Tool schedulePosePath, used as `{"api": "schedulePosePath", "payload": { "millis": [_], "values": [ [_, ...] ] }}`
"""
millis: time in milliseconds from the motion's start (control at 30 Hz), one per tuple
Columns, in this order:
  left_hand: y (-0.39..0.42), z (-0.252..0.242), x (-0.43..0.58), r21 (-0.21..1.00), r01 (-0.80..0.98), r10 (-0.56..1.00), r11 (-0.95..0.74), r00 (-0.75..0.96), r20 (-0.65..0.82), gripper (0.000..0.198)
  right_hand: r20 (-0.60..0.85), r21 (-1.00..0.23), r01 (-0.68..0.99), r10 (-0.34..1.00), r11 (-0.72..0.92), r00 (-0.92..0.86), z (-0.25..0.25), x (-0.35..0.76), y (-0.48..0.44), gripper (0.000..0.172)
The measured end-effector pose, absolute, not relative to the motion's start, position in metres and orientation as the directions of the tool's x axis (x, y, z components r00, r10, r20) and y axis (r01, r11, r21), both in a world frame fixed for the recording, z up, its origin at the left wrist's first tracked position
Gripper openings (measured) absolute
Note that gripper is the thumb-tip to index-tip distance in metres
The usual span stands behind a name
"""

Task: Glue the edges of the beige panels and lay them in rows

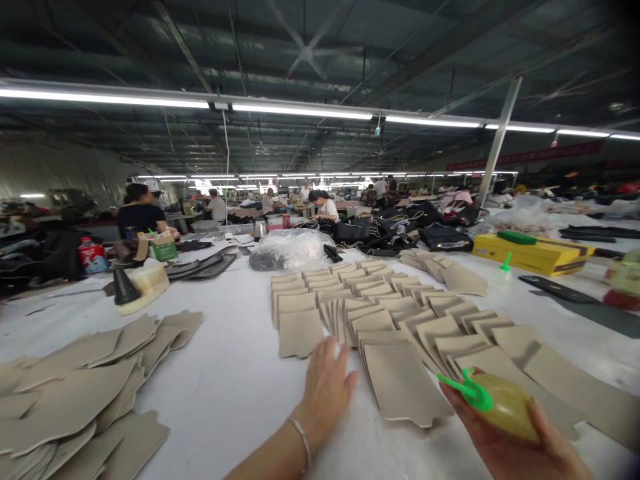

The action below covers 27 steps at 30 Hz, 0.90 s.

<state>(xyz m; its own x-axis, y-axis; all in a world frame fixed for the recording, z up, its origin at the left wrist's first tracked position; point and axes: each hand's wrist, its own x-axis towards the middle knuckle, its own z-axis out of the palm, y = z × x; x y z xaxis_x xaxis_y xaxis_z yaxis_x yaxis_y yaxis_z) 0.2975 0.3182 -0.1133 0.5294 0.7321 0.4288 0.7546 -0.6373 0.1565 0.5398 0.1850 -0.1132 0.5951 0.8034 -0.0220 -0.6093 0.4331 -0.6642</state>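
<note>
My right hand (480, 433) is wrapped round a squeeze bottle (510, 407) of yellowish liquid, whose bright green spout points left. Fingers apart and holding nothing, my left hand (327, 387) hovers over the white table at the near edge of the laid-out pieces; whether its fingertips touch one I cannot tell. Beige cut pieces (405, 383) lie overlapped in several rows in front of both hands. Larger beige pieces (75, 393) are piled loosely at the left, away from my hands.
A yellow box (533, 253) with a green brush-like item stands at the right, beside a small green-tipped bottle (506, 267). Clear plastic bags (295, 250) and black goods lie behind the rows. A black cone (124, 288) stands at the left. Several people work farther back.
</note>
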Motion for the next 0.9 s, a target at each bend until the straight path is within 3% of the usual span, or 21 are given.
{"api": "schedulePosePath", "payload": {
  "millis": [100, 267, 367, 533, 700, 767, 900],
  "values": [
    [0.354, -0.121, 0.262, -0.084, 0.905, 0.842, -0.416, 0.419, 0.339, 0.059, -0.136, -0.572, -0.681, 0.766, 0.458, 0.629, -0.115, 0.533, 0.167, 0.034],
    [0.387, -0.121, 0.24, -0.192, 0.853, 0.808, -0.485, 0.521, 0.273, 0.026, -0.209, -0.479, -0.73, 0.744, 0.487, 0.634, -0.109, 0.523, 0.149, 0.033],
    [0.38, -0.115, 0.242, -0.251, 0.814, 0.775, -0.524, 0.578, 0.256, 0.036, -0.227, -0.461, -0.734, 0.734, 0.498, 0.641, -0.102, 0.522, 0.138, 0.036],
    [0.336, -0.098, 0.248, -0.25, 0.808, 0.721, -0.533, 0.589, 0.365, 0.053, -0.305, -0.419, -0.742, 0.689, 0.523, 0.657, -0.088, 0.524, 0.119, 0.037],
    [0.261, -0.081, 0.291, -0.22, 0.656, 0.46, -0.722, 0.693, 0.555, 0.059, -0.295, -0.443, -0.711, 0.66, 0.547, 0.691, -0.077, 0.526, 0.103, 0.044],
    [0.234, -0.083, 0.322, -0.245, 0.585, 0.38, -0.773, 0.737, 0.559, 0.063, -0.276, -0.458, -0.689, 0.647, 0.561, 0.711, -0.071, 0.529, 0.096, 0.05],
    [0.205, -0.102, 0.38, -0.21, 0.543, 0.375, -0.813, 0.764, 0.525, 0.052, -0.179, -0.541, -0.618, 0.639, 0.571, 0.748, -0.074, 0.54, 0.085, 0.059]
  ]
}}
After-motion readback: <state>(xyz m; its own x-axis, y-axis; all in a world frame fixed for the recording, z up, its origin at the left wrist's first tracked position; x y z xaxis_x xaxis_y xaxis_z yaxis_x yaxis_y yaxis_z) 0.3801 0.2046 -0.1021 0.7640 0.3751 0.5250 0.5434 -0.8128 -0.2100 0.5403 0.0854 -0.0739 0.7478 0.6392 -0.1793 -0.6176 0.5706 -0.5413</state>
